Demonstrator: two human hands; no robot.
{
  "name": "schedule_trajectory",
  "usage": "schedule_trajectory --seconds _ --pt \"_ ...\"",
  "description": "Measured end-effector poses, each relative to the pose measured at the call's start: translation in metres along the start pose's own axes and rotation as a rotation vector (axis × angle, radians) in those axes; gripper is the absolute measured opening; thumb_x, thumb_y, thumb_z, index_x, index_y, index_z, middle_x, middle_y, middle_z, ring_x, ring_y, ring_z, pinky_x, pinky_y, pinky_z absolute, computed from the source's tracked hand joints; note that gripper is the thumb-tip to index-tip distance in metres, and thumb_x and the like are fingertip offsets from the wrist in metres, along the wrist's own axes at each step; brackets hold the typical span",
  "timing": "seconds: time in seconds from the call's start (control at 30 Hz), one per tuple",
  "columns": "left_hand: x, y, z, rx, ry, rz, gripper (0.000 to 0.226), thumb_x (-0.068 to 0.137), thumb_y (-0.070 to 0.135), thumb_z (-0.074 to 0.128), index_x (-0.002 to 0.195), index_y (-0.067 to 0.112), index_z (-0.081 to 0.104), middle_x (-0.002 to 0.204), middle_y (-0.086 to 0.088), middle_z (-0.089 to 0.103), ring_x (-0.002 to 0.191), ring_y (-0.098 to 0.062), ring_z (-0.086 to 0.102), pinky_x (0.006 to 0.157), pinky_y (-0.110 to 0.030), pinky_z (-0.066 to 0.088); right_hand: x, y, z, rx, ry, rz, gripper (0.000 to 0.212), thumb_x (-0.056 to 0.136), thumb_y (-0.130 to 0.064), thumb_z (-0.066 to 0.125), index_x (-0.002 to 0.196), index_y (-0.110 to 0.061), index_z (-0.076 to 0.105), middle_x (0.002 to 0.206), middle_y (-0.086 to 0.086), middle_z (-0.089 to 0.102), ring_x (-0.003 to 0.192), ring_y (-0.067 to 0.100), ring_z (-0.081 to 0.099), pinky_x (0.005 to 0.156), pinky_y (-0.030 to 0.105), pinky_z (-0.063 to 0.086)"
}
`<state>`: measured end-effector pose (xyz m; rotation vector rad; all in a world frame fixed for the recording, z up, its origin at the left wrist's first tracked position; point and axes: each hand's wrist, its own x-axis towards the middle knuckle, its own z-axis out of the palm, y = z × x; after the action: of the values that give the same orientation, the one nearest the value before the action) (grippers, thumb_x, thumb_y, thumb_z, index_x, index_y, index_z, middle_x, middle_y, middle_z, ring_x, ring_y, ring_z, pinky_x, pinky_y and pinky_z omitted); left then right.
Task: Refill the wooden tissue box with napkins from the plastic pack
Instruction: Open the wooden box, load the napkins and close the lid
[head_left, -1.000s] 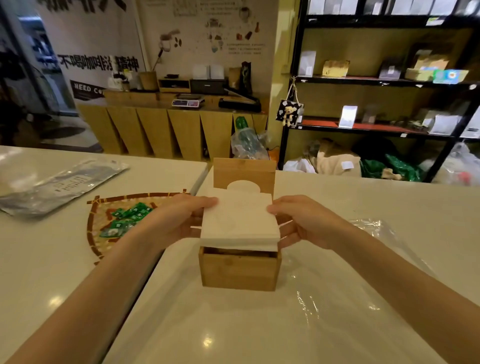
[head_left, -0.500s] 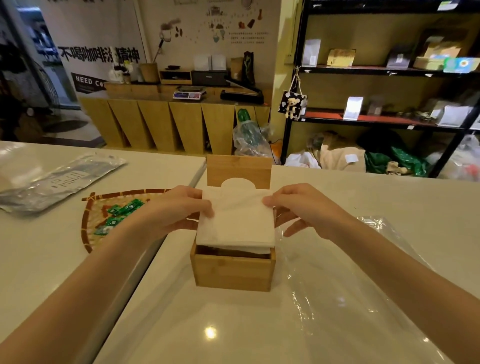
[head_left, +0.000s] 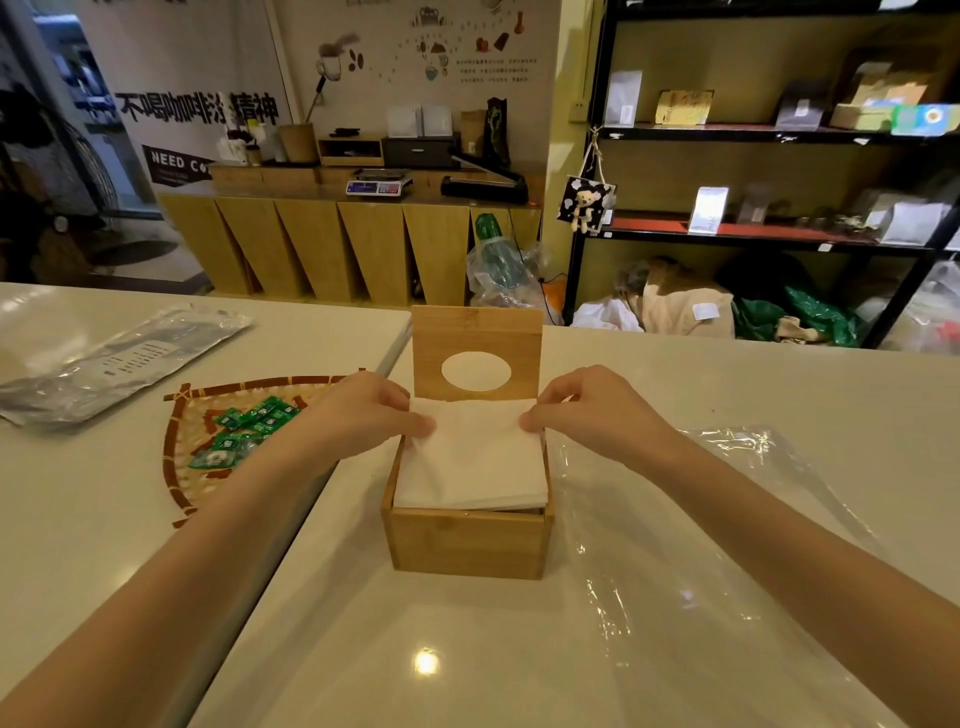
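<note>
A square wooden tissue box (head_left: 467, 543) stands on the white counter in the middle of the view. Its lid (head_left: 477, 340), with an oval hole, is hinged up at the back. A stack of white napkins (head_left: 475, 462) lies in the box's mouth, its top about level with the rim. My left hand (head_left: 371, 413) pinches the stack's far left corner. My right hand (head_left: 584, 408) pinches the far right corner. The clear plastic pack (head_left: 727, 545) lies flat and crumpled on the counter to the right of the box, under my right forearm.
A woven bamboo tray (head_left: 179, 447) with several green sachets sits left of the box. A grey foil bag (head_left: 114, 358) lies at the far left. A seam (head_left: 395, 343) divides two counter tops. Shelves and a wooden counter stand behind.
Both hands have lowered the napkin stack from above the box down into its mouth. The lid's oval hole, covered before, now shows.
</note>
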<state>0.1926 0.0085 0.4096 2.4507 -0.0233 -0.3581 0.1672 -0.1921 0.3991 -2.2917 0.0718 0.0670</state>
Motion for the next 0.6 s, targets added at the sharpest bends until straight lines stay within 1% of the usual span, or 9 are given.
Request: schedule_trajectory --seconds 0.07,0.13,0.2,0.27,0.33,0.37,0.43,0.53,0.6 --pt "0.002 -0.002 0.001 0.062 0.003 0.039 0.035 0.080 0.032 0.065 0.086 -0.002 0.072 0.104 0.004 0.050 0.086 -0.012 0.048 0.070 -0.029 0.035 -0.001 0.000 0.004 -0.106 0.052 -0.042 0.022 0.077 -0.027 0.071 0.089 -0.009 0.071 0.093 -0.002 0.057 0.081 0.010 0.051 0.063 0.023 0.041" --pt "0.005 -0.004 0.002 0.098 0.026 0.058 0.030 0.078 0.030 0.068 0.086 0.002 0.073 0.119 0.000 0.053 0.109 -0.018 0.047 0.086 -0.034 0.039 0.000 0.002 0.010 -0.198 0.116 -0.068 0.021 0.075 -0.029 0.073 0.088 -0.012 0.071 0.102 -0.001 0.058 0.099 0.015 0.050 0.075 0.028 0.044" --pt "0.006 -0.005 0.005 0.119 0.053 0.067 0.025 0.076 0.028 0.070 0.086 0.006 0.074 0.134 -0.001 0.050 0.122 -0.020 0.042 0.099 -0.040 0.040 0.000 0.004 0.014 -0.245 0.146 -0.080 0.019 0.075 -0.029 0.073 0.086 -0.014 0.071 0.108 0.001 0.060 0.109 0.018 0.047 0.079 0.030 0.043" --pt "0.005 -0.004 0.006 0.203 0.067 0.080 0.023 0.077 0.030 0.068 0.084 0.008 0.073 0.140 0.000 0.044 0.131 -0.021 0.030 0.105 -0.044 0.031 0.000 0.003 0.015 -0.289 0.152 -0.097 0.018 0.075 -0.028 0.071 0.085 -0.013 0.072 0.108 0.003 0.059 0.112 0.019 0.043 0.078 0.028 0.039" --pt "0.004 -0.002 0.007 0.296 0.075 0.096 0.025 0.080 0.031 0.065 0.087 0.009 0.073 0.143 0.001 0.040 0.136 -0.021 0.019 0.108 -0.045 0.025 -0.001 -0.001 0.015 -0.362 0.150 -0.128 0.019 0.077 -0.027 0.068 0.088 -0.011 0.072 0.112 0.003 0.057 0.114 0.019 0.040 0.081 0.029 0.037" --pt "0.003 -0.001 0.008 0.326 0.077 0.103 0.025 0.080 0.032 0.065 0.088 0.009 0.072 0.144 0.002 0.039 0.137 -0.021 0.018 0.109 -0.045 0.024 -0.002 -0.002 0.016 -0.410 0.142 -0.145 0.021 0.078 -0.027 0.066 0.090 -0.011 0.072 0.114 0.004 0.056 0.115 0.020 0.039 0.083 0.030 0.038" --pt "0.002 -0.001 0.011 0.385 0.078 0.122 0.025 0.080 0.032 0.065 0.086 0.009 0.072 0.142 0.001 0.040 0.135 -0.022 0.019 0.107 -0.044 0.026 -0.004 -0.005 0.018 -0.500 0.109 -0.163 0.023 0.080 -0.027 0.062 0.091 -0.009 0.071 0.114 0.005 0.056 0.116 0.022 0.038 0.089 0.033 0.040" --pt "0.000 -0.002 0.020 0.508 0.061 0.145 0.022 0.079 0.033 0.063 0.077 0.013 0.069 0.129 -0.003 0.048 0.132 -0.025 0.023 0.105 -0.043 0.028 -0.006 -0.006 0.027 -0.596 0.064 -0.154 0.020 0.079 -0.024 0.059 0.089 -0.009 0.068 0.107 0.006 0.058 0.113 0.024 0.038 0.089 0.035 0.042" --pt "0.000 -0.002 0.026 0.595 0.078 0.139 0.023 0.080 0.034 0.062 0.083 0.013 0.069 0.128 -0.005 0.050 0.135 -0.027 0.021 0.107 -0.045 0.025 -0.007 -0.007 0.031 -0.639 0.052 -0.130 0.017 0.079 -0.022 0.057 0.087 -0.010 0.067 0.104 0.006 0.058 0.112 0.026 0.039 0.089 0.035 0.039"
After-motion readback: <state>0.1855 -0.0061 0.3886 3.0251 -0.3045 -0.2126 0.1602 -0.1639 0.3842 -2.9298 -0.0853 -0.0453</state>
